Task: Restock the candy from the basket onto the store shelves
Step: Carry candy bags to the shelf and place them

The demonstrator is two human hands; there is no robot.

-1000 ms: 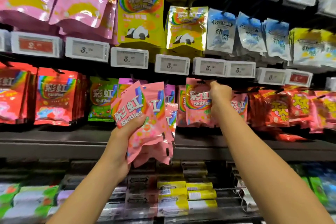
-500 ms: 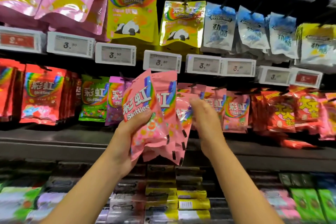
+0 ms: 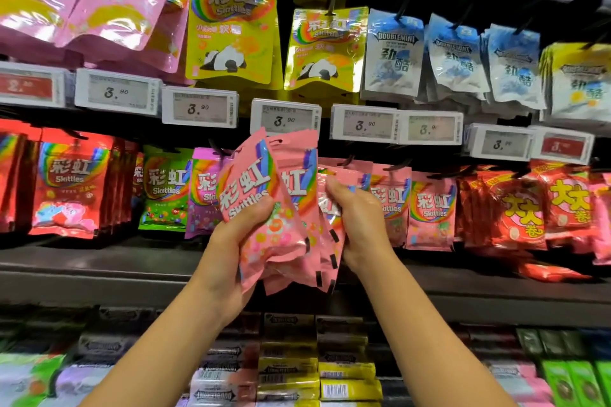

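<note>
Head view: fanned pink Skittles packets [image 3: 281,208] were held upright before middle shelf row, long axis vertical, hang-holes up, printed faces toward camera. Left hand [image 3: 231,251] gripped fan's lower part, thumb curled over front packet. Right hand [image 3: 357,225] pinched rearmost packet's right edge. Risk: slick packets could slip from loose fan while one was pulled free. Hanging pink packets [image 3: 429,208] just right, far.
</note>
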